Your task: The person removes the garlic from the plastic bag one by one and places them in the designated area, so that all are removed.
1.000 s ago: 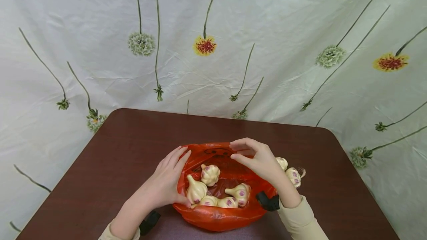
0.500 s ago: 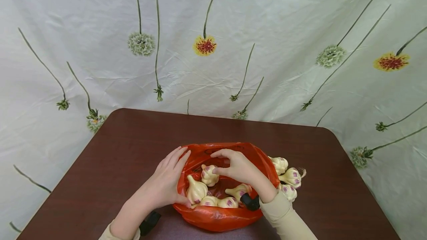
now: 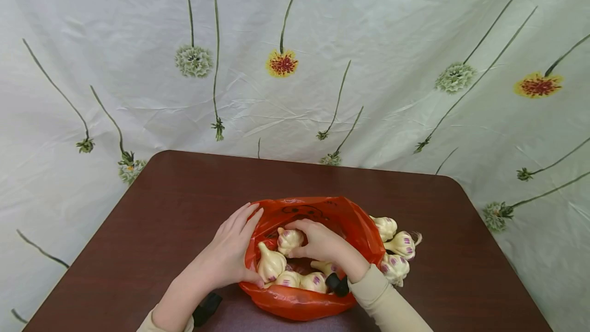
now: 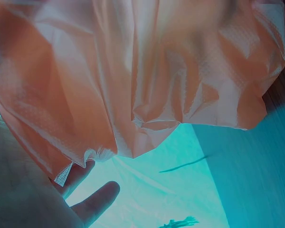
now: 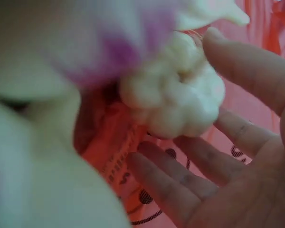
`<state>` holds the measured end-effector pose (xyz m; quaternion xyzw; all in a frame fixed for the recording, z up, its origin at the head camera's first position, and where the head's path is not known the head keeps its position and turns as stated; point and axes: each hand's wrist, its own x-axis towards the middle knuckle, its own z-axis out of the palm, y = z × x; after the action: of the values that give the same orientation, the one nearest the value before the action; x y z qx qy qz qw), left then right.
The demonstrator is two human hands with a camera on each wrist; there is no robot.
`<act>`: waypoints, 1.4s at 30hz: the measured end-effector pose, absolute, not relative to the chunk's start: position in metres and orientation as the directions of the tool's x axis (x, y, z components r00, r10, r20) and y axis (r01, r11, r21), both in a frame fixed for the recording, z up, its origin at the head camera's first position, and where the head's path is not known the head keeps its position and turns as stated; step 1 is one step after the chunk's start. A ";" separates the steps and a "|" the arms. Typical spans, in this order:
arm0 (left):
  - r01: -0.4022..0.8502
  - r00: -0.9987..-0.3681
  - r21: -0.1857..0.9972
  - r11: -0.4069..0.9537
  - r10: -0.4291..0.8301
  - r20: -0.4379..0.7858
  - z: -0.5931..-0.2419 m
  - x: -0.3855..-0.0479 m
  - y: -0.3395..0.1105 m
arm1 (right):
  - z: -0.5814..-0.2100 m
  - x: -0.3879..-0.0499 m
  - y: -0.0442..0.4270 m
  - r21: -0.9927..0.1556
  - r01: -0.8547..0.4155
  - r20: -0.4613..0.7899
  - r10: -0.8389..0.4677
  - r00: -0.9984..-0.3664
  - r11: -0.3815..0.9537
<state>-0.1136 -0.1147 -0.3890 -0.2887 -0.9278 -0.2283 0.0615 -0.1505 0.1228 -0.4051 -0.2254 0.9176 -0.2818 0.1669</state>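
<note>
A red plastic bag stands on the table with its mouth wide, several garlic bulbs inside. My left hand rests against the bag's left side, fingers spread and fairly straight, the thumb at the front rim. In the left wrist view the bag's crinkled film covers much of the hand. Reaching into the bag, my right hand has thumb and fingers about the rear garlic bulb. From the right wrist, the thumb touches one side of that bulb, with fingers along the other.
Several more garlic bulbs lie on the table just right of the bag. The dark brown table ends at a white cloth printed with flowers. A blurred bulb fills the near part of the right wrist view.
My right hand has moved down and left from the bag's right rim into the bag, onto the rear garlic bulb. The left hand has stayed in place.
</note>
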 end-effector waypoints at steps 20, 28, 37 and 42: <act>0.563 -0.826 0.392 0.727 0.501 0.257 -0.389 -0.114 -0.113 | -0.413 -0.149 0.121 -0.519 -0.297 -0.153 -0.429 -0.890 0.802; 0.564 -0.826 0.389 0.728 0.499 0.263 -0.388 -0.115 -0.112 | -0.402 -0.148 0.126 -0.555 -0.283 -0.091 -0.395 -0.914 0.782; 0.568 -0.823 0.384 0.727 0.509 0.254 -0.388 -0.115 -0.113 | -0.380 -0.141 0.141 -0.675 -0.264 -0.029 -0.382 -0.924 0.689; 0.565 -0.825 0.389 0.728 0.509 0.246 -0.388 -0.116 -0.113 | -0.366 -0.133 0.154 -0.735 -0.240 0.018 -0.337 -0.941 0.634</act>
<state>-0.1155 -0.1130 -0.3880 -0.2895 -0.9274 -0.2288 0.0614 -0.1328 0.1535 -0.3663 -0.1600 0.9019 -0.3966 0.0606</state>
